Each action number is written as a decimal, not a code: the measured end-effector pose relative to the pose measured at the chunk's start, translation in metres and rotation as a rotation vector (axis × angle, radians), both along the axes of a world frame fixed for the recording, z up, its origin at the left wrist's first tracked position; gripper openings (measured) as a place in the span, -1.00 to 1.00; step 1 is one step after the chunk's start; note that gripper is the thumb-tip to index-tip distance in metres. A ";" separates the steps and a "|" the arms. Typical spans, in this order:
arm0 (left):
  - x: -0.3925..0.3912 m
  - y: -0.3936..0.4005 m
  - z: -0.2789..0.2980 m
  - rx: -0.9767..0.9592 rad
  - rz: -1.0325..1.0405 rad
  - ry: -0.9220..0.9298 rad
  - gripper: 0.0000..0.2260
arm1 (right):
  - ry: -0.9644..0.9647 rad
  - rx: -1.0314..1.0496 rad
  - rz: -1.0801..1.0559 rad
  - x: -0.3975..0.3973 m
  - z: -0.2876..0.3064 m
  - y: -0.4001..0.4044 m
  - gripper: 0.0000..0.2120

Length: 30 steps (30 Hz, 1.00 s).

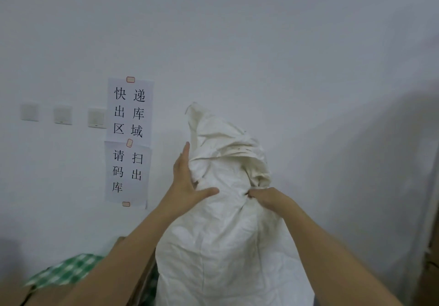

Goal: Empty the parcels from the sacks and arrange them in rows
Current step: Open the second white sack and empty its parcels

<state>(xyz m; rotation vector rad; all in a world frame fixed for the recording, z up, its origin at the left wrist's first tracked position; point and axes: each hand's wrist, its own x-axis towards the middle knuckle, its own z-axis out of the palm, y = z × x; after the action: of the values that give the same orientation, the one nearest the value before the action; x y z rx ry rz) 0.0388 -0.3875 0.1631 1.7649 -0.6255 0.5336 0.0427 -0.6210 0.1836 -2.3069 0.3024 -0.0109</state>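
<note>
White painted wall (261, 32) fills the head view behind the work. A white woven sack (225, 246) stands upright at centre frame, bulging with contents that cannot be seen; its crumpled mouth (228, 146) is gathered and rises to a point above both hands. The left hand (187, 182) lies flat against the sack's left shoulder, fingers straight and pointing up, thumb spread across the fabric toward the right; it presses rather than grips. The right hand (268, 197) is on the sack's neck, just right of the left thumb, its fingers curled and pinching a fold of the fabric. Left of the sack, two printed paper notices (129, 139) with Chinese characters are taped to the wall, one above the other. Three wall switches (63, 115) sit in a row further left of the notices. Below the notices, left of the sack's base, a green checked cloth (66, 270) lies beside a brown cardboard box (142, 279), partly hidden by the left forearm.
</note>
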 end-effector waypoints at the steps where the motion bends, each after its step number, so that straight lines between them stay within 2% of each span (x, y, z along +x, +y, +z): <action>1: 0.003 -0.001 -0.002 0.055 0.047 -0.033 0.02 | 0.026 -0.037 0.043 -0.002 0.001 0.001 -0.43; 4: 0.010 -0.006 0.007 0.246 0.251 -0.086 -0.24 | 0.169 -0.138 0.195 -0.010 0.008 0.004 -0.37; 7: 0.012 -0.020 0.018 0.481 0.517 -0.140 -0.49 | 0.272 -0.214 0.273 -0.012 0.012 0.004 -0.10; 9: 0.012 -0.026 0.019 0.538 0.642 -0.255 -0.65 | 0.254 -0.218 0.279 -0.012 0.009 0.003 -0.15; 11: 0.016 -0.028 0.014 0.573 0.752 -0.471 -0.80 | 0.209 -0.173 0.253 -0.017 0.004 0.001 -0.17; 13: 0.019 -0.027 0.010 0.605 0.748 -0.674 -0.87 | 0.146 -0.157 0.201 -0.022 -0.006 -0.004 -0.26; 15: 0.021 -0.026 0.010 0.682 0.663 -0.780 -0.86 | 0.078 -0.115 0.144 -0.026 -0.019 -0.011 -0.42; 16: 0.021 -0.026 0.013 0.731 0.605 -0.785 -0.80 | 0.076 -0.084 0.115 -0.028 -0.025 -0.016 -0.37; 18: 0.020 -0.026 0.023 0.826 0.455 -0.679 -0.60 | 0.065 -0.004 0.065 -0.033 -0.034 -0.020 -0.22; 20: 0.020 -0.028 0.029 0.857 0.336 -0.449 -0.49 | -0.049 0.039 0.006 -0.038 -0.039 -0.021 -0.19; 22: 0.015 -0.030 0.032 0.761 0.290 -0.175 -0.58 | -0.212 0.061 -0.057 -0.044 -0.041 -0.022 -0.21; 25: 0.003 -0.036 0.036 0.621 0.296 0.069 -0.57 | -0.408 0.119 -0.004 -0.055 -0.046 -0.024 -0.17; 28: 0.004 -0.038 0.035 0.476 0.252 0.218 -0.62 | -0.347 0.075 0.156 -0.059 -0.051 -0.027 0.08; 30: 0.008 -0.038 0.030 0.411 0.187 0.306 -0.69 | -0.322 -0.077 0.169 -0.059 -0.051 -0.027 0.03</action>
<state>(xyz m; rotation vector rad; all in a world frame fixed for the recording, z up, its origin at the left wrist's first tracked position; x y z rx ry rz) 0.0471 -0.4252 0.1935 2.2545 -0.3722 0.2599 -0.0162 -0.6477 0.1326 -2.3537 -0.0590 -0.3104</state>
